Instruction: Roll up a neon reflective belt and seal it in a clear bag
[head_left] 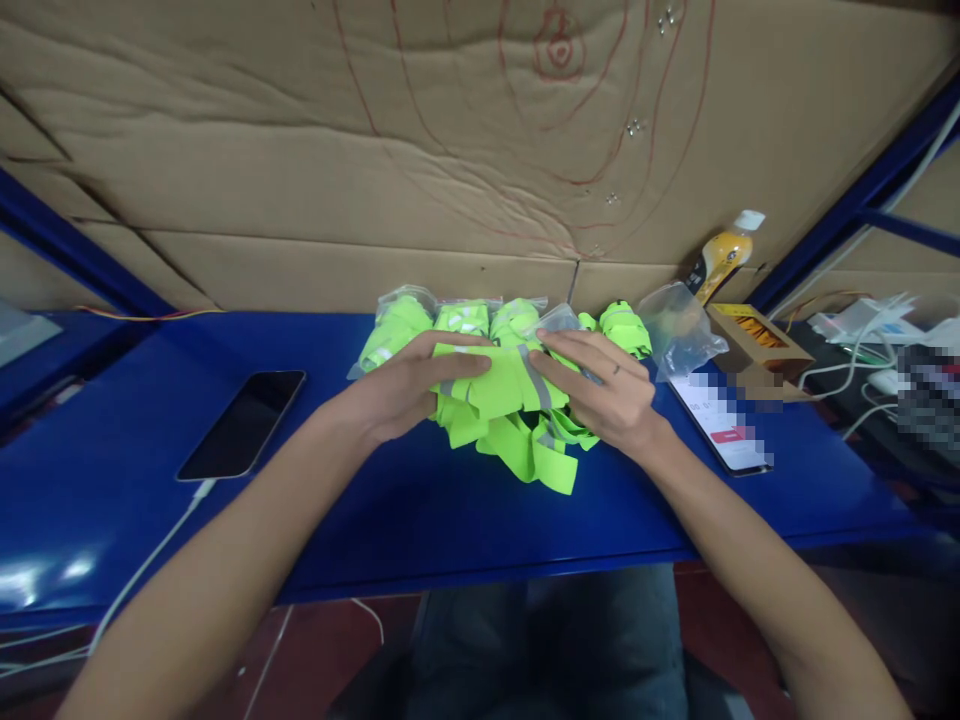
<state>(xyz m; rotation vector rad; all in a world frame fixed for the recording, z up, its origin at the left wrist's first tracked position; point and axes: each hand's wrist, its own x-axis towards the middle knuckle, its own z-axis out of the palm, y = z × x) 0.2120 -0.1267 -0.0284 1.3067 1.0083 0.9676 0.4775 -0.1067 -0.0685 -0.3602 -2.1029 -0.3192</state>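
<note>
Reflective strap (496, 388), fluorescent: loose folds nearest; held span beyond, long axis crosswise between both hands, neither nearer. Left hand (409, 385): pinched on its left end. Right hand (611, 395): fingers closed on its right part. Behind: bagged bundles (461, 320).

From my remote view, I have a glossy blue table (465, 540) carrying a row of neon-green bundles (460, 318), several in clear bags. Left of that row lies a dark-screened phone (241, 425) with a white cable (154, 555) attached. Right of the row, I make out a crumpled clear bag (681, 330), a lit phone (716, 430) and, farther right, an open cardboard box (765, 368).
</note>
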